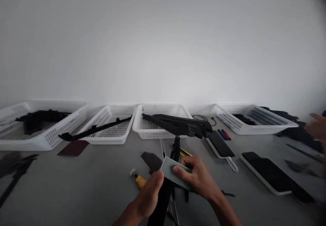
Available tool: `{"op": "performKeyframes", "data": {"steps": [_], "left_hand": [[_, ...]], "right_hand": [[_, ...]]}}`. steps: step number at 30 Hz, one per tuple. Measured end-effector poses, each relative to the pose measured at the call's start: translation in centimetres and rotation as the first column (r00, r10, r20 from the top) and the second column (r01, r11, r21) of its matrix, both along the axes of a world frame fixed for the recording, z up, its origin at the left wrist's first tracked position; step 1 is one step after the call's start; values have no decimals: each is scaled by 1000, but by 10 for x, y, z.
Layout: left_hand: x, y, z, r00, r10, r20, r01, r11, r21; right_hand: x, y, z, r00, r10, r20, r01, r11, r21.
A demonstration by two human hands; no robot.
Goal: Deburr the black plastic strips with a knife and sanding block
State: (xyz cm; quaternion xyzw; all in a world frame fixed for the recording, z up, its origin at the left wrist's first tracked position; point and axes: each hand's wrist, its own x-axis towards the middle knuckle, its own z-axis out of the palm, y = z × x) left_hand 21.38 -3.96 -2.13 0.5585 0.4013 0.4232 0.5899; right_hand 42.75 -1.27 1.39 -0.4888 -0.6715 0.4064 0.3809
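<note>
My right hand grips a flat, pale grey-green rectangular pad with a white rim, its thumb pressed on the top face. Under the pad runs a long black plastic part, its upper end showing beyond the pad. Closed around this part is my left hand, its thumb at the pad's left corner. Left of the hands lies a yellow-handled tool with a pale tip. Behind them are a dark grey cloth-like scrap and a yellow-and-black item, partly hidden by my right hand.
White baskets along the wall hold black plastic parts, some jutting over the rim. Right of me lie black-topped white devices and coloured pens. A brown sheet lies left. Another person's hand shows at the right edge.
</note>
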Motion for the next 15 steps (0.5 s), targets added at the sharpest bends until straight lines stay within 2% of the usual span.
{"op": "performKeyframes", "data": {"steps": [4, 8, 11, 13, 15], "left_hand": [[-1, 1, 4, 997, -75, 32, 73, 996, 56], [3, 0, 16, 980, -190, -54, 194, 978, 74], [5, 0, 21, 980, -197, 18, 196, 980, 44], [4, -1, 19, 976, -209, 70, 207, 978, 27], [2, -3, 15, 974, -220, 52, 219, 975, 31]], "right_hand": [[4, 2, -1, 1000, -15, 5, 15, 1000, 1], [15, 8, 4, 1000, -13, 25, 13, 1000, -12], [21, 12, 9, 998, -45, 36, 45, 999, 2], [21, 11, 10, 997, -70, 43, 69, 997, 20], [16, 7, 9, 997, -57, 44, 55, 998, 29]]}}
